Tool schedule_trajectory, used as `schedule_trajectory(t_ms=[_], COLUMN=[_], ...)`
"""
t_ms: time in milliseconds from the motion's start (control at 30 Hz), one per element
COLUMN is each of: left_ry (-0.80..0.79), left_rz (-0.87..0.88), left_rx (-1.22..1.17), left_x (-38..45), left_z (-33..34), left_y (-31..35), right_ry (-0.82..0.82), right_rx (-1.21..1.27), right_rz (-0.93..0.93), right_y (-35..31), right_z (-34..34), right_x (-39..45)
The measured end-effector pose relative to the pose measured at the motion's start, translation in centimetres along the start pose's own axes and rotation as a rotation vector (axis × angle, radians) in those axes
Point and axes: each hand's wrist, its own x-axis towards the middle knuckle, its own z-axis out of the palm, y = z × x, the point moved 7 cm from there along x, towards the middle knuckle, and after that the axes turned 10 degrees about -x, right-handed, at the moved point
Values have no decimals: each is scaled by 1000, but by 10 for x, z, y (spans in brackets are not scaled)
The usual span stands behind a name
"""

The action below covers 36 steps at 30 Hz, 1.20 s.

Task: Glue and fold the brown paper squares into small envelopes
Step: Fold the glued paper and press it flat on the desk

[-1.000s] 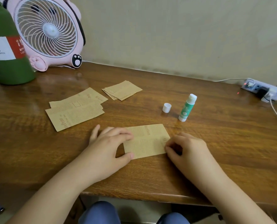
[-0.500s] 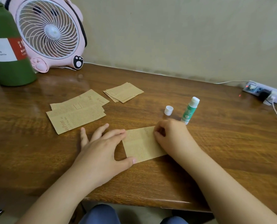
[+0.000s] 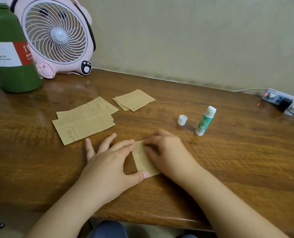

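Observation:
A brown printed paper (image 3: pixel 142 160) lies on the wooden table (image 3: pixel 237 160) near its front edge. My left hand (image 3: pixel 112 162) presses on the paper's left edge with straight fingers, its thumb on the lower corner. My right hand (image 3: pixel 167 152), blurred by motion, covers the paper's right part with curled fingers that seem to pinch the folded-over flap. An uncapped green glue stick (image 3: pixel 205 121) stands to the right behind the hands, its white cap (image 3: pixel 182 120) beside it.
Flat brown sheets (image 3: pixel 84 122) lie left of centre, and a small stack of folded envelopes (image 3: pixel 134 100) lies behind them. A pink fan (image 3: pixel 57 35) and a green bottle (image 3: pixel 10 48) stand at the back left. A power strip (image 3: pixel 283 102) with cables sits at the far right.
My right hand has moved left from the paper's right edge, carrying that edge over the sheet, so less paper shows. My left hand has stayed on the left edge.

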Motion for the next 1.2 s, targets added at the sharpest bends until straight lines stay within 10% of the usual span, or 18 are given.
schedule_trajectory(t_ms=[500, 667, 900, 1200], left_ry=[-32, -87, -121, -126], left_rz=[8, 7, -1, -2], left_rx=[4, 18, 48, -10], left_x=[0, 1, 5, 0], left_z=[1, -2, -2, -2], left_y=[-2, -4, 0, 1], right_ry=[-343, -451, -369, -375], right_rx=[-142, -292, -180, -286], right_rz=[-170, 28, -143, 85], right_y=[-6, 53, -2, 42], right_z=[15, 1, 13, -2], right_x=[-44, -51, -45, -47])
